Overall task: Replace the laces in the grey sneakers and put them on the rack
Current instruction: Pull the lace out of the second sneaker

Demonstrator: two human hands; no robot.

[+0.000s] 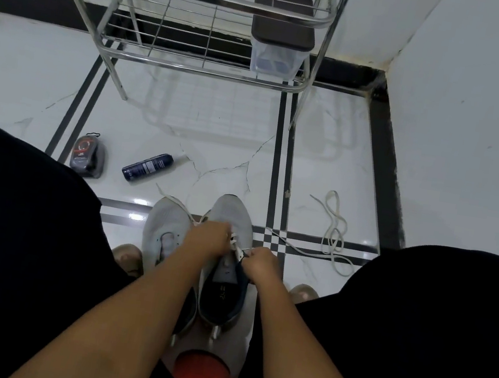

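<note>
We are lacing the right sneaker: both the left hand and right hand pinch its lace. Next we must thread the upper holes.

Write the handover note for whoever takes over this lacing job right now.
Left hand and right hand both pinch the lace on the right sneaker, which is partly laced.
Left sneaker sits beside it on the floor; its eyelets look empty.
A loose lace lies on the floor to the right.
Rack stands ahead, with no sneakers on it.
Left: finish both lacings, then rack the pair.
</note>
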